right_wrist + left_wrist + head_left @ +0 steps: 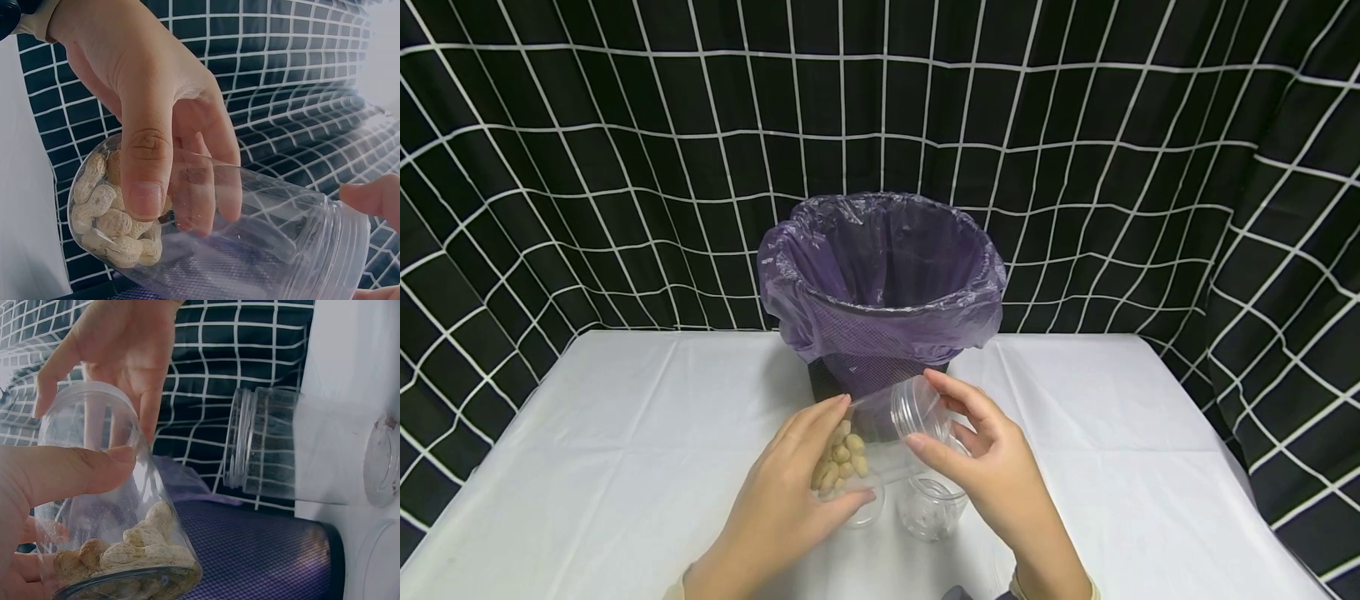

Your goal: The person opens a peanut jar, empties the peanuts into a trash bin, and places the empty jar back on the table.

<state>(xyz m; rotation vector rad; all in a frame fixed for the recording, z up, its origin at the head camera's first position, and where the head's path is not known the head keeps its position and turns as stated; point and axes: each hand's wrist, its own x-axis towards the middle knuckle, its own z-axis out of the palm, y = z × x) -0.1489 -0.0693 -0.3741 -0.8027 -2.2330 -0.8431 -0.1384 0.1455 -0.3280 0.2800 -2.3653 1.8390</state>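
A clear plastic jar [880, 429] lies tilted nearly on its side between my two hands, above the table. Unshelled peanuts [112, 219] are heaped in its base end. Around that end my left hand [782, 492] grips the jar, thumb on the near side and fingers behind. At the other end, my right hand [992, 450] holds the translucent screw lid [350, 250] between thumb and fingers. Below the hands a second clear jar [932, 508], with no peanuts inside, stands upright on the table. Beside it lies a clear round lid [867, 510], partly hidden by my left hand.
A black mesh bin [827, 379] lined with a purple plastic bag [887, 325] stands just beyond the hands. White cloth covers the table [625, 450]. A black curtain with a white grid [700, 125] hangs behind and at both sides.
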